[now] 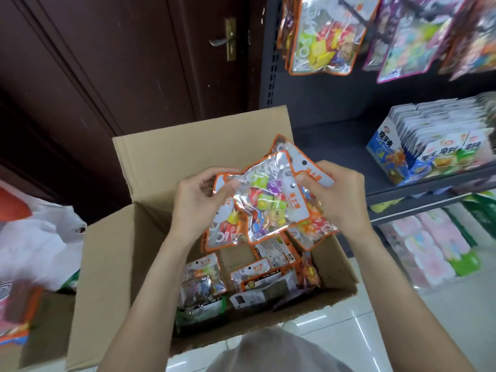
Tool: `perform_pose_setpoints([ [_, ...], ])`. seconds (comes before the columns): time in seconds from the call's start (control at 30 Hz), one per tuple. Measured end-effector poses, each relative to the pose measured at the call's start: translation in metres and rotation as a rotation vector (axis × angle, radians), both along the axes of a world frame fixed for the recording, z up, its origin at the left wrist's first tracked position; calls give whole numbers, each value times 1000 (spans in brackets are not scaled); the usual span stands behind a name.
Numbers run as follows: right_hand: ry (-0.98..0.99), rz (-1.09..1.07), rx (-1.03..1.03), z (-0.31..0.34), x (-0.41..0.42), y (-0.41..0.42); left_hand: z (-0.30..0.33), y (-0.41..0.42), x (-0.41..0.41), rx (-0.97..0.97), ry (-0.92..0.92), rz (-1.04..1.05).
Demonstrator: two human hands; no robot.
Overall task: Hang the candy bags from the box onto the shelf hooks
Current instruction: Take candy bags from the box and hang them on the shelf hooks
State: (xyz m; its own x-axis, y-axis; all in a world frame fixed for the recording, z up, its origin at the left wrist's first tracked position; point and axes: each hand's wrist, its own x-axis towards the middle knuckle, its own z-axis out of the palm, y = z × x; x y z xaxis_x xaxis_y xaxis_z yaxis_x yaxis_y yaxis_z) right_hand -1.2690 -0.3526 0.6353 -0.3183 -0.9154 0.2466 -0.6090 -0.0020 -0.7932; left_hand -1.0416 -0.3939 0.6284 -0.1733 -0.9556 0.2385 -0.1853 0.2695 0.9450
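Both hands, left hand (198, 202) and right hand (341, 197), are gripping candy bags (268, 202) over the box (112, 251) | hooks (354, 12) at 1 o'clock are holding some, perhaps three | more are waiting inside.

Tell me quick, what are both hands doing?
Left hand: pinching the candy bags.
Right hand: pinching the same bags at their top.

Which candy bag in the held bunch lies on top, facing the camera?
The bag with green and yellow candies, held between the left hand and right hand; its orange-edged neighbours peek out behind it.
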Motion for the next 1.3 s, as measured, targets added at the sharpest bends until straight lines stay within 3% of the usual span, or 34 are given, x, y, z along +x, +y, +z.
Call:
perform_pose_setpoints([
  [0.2, -191, -90, -50, 20, -21, 11, -8, -20, 28, 8, -41, 131],
  [0.37, -381, -107, -178, 38, -23, 15, -7, -25, 14, -33, -157, 37],
  [0.7, -463, -386, -383, 34, 2, 2, 23, -12, -55, 88, 50, -184],
  [1.0, -506, -76, -300, 57, -21, -1, 27, -21, -79, 311, 204, -55],
  [1.17, -633, 7, -241, 63, -39, -14, 38, -18, -91, 238, 223, 37],
  [1.3, -358, 110, -349, 72, -68, -16, 39, -20, -90, 187, 137, 126],
])
